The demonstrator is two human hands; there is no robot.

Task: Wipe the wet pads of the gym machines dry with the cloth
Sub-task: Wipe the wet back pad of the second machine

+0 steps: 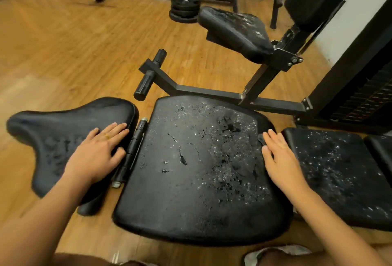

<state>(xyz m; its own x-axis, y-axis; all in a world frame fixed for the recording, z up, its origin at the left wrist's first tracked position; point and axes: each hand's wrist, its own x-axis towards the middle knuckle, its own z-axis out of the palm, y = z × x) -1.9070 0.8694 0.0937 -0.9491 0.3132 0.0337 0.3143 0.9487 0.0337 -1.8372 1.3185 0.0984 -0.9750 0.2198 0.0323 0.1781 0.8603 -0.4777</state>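
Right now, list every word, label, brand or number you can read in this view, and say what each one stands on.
No text can be read anywhere in this view.
The centre pad, left pad, right pad and raised pad show only water drops, no label or brand.
Any marking on the weight plates at the back is too small and blurred to read.

Our left hand (99,153) lies flat on the saddle-shaped pad (42,130), fingers (116,131) straight and spread, their tips just short of the hinge bar (135,140). Our right hand (280,159) rests flat on the edge of the middle pad (191,170), which spans between both sets of fingers, beaded with water. Just right of the right fingers sits another wet pad (339,170).
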